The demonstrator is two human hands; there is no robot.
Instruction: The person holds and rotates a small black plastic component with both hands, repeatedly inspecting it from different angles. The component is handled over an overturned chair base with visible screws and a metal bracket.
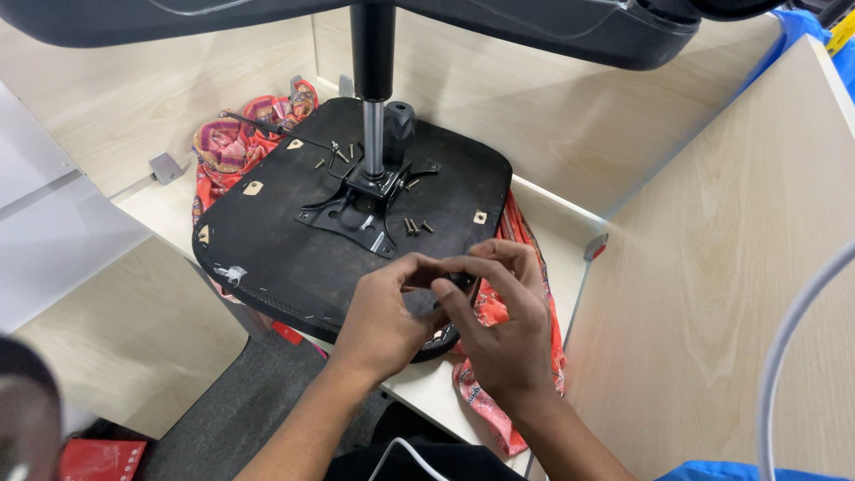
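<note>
An upturned black chair seat (267, 240) lies on a pale wooden desk, with a black metal mounting plate (356, 214) and a gas-lift column (373, 98) rising from its middle. My left hand (383, 312) and my right hand (503, 330) meet over the seat's near edge. Both pinch a small dark part (450, 283) between their fingertips; what it is stays mostly hidden. Several loose screws (414, 226) lie on the seat just beyond my fingers, and more screws (338, 156) sit by the column.
A red patterned cloth (236, 142) lies under the seat and hangs off the desk's near edge. Wooden partition walls (712, 267) close in the desk at the back and right. The chair base (534, 27) spreads overhead. A white cable (793, 330) crosses the right side.
</note>
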